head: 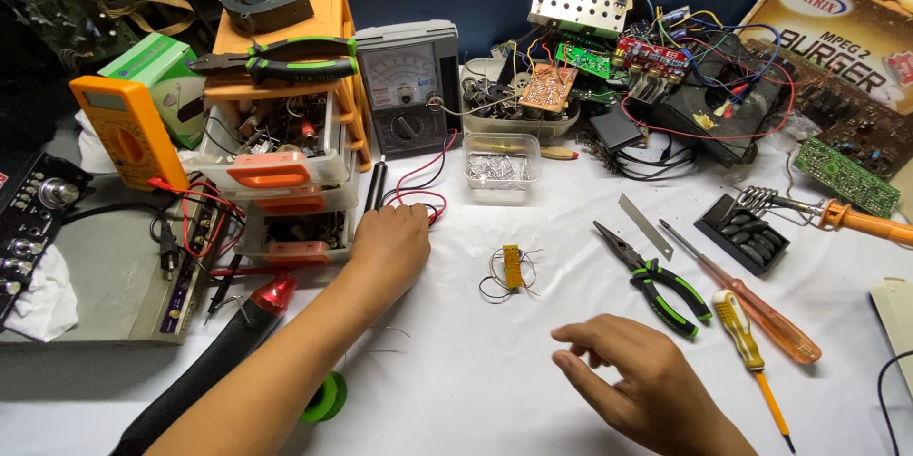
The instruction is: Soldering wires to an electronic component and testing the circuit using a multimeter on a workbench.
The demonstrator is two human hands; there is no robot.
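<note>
Wire leads sprout from the small yellow component lying mid-table on the white cloth; it looks light and fragile, best pinched by its body. Right hand hovers near it, fingers loosely spread, empty. Left hand rests curled beside the parts drawers, left, holding nothing visible.

Left hand fingers curled under, hidden; solder spool half-covered.

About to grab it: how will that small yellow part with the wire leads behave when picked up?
The yellow component looks small, so probably very light. Its thin wires loop out loosely, so they will likely flex and may snag. Lying flat on the white cloth, it seems unlikely to roll.
</note>
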